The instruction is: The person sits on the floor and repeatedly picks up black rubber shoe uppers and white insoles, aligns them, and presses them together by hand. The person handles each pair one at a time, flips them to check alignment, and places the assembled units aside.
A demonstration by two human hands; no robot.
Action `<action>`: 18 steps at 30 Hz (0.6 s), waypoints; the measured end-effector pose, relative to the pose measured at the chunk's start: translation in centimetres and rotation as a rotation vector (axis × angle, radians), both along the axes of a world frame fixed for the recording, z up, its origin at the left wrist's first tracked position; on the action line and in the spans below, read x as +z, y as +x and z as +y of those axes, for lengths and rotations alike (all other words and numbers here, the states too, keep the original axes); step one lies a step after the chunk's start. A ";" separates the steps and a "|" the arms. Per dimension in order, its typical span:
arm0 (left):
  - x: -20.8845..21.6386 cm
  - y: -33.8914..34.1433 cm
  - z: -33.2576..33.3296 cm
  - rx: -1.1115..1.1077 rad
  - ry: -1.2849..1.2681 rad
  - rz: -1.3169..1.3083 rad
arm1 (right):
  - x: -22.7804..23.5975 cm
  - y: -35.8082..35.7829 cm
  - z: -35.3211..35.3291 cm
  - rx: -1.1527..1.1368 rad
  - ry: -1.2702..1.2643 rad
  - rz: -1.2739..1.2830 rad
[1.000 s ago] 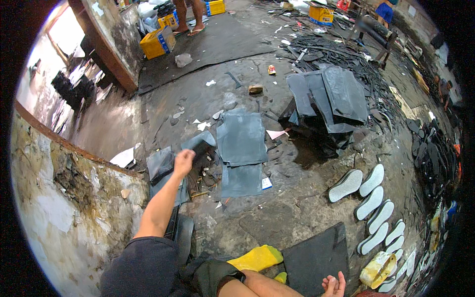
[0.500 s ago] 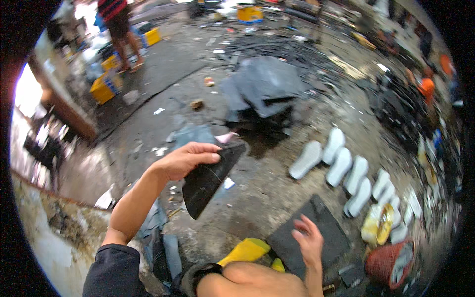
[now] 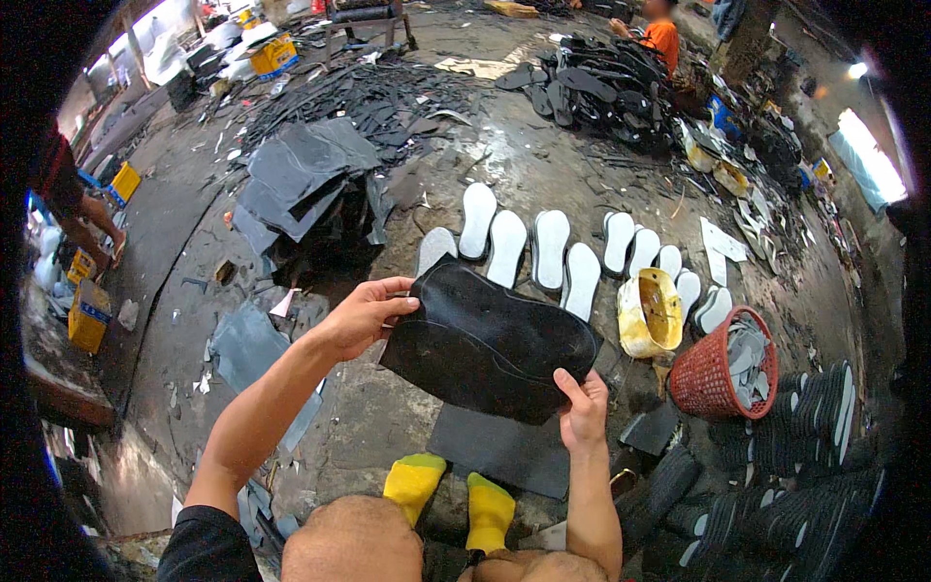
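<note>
Floor [image 3: 490, 145]: From where I stand, worn grey ground carries the scene, dark scraps [image 3: 407, 102] strewn toward its far edge.
Sheet stack [image 3: 301, 175]: Dark sheets slump in a heap on the floor's left side, near the scraps.
Pale soles [image 3: 507, 250]: They lie in a loose row beyond the mat's far edge.
Dark mat [image 3: 504, 456]: A flat piece lies before the worker's knees [image 3: 354, 538], yellow socks [image 3: 415, 482] by its near edge.
Black sheet [image 3: 485, 335]: A wavy-edged piece is held aloft over the mat's far edge, gripped at both ends.
Sheet's weak point: Its middle looks unsupported; a slack pinch at either end could let it buckle or drop, and an uneven pull might twist it.
Sheet's lie: Its long axis runs left to right, right end angled toward the worker; the wavy edge points away, toward the soles.
Red basket [image 3: 690, 386]: Grey offcuts [image 3: 745, 361] fill it, beyond the mat's right side.
Stained container [image 3: 632, 332]: Yellowed and open-topped, it stands between soles and basket.
Left hand [image 3: 357, 322]: Thumb and fingers pinch the sheet's left end.
Right hand [image 3: 584, 415]: Thumb on top, fingers curled, it grips the right end.
</note>
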State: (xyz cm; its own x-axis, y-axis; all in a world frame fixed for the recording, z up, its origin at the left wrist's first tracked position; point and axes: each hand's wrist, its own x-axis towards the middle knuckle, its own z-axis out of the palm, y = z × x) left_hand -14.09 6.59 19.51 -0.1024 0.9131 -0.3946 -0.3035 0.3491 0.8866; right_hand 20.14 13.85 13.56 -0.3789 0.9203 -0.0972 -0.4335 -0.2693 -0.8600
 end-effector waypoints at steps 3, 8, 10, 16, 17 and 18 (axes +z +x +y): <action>-2.0 1.4 1.1 -0.015 -0.025 0.001 | 0.8 1.5 1.2 0.007 -0.042 -0.098; -4.5 3.1 2.1 -0.030 0.034 0.113 | 0.3 4.1 2.0 -0.077 0.097 -0.320; -5.9 3.8 1.9 -0.020 0.156 0.264 | -0.3 5.6 1.5 -0.149 0.203 -0.416; -13.5 5.5 -2.0 -0.214 0.450 0.790 | -4.8 10.9 -3.0 -0.169 0.811 -0.961; -15.2 6.0 -2.7 -0.261 0.505 0.895 | -6.3 11.4 -4.1 -0.142 0.812 -1.034; -16.8 6.4 -3.4 -0.370 0.493 0.965 | -7.7 12.0 -5.2 -0.078 0.857 -1.119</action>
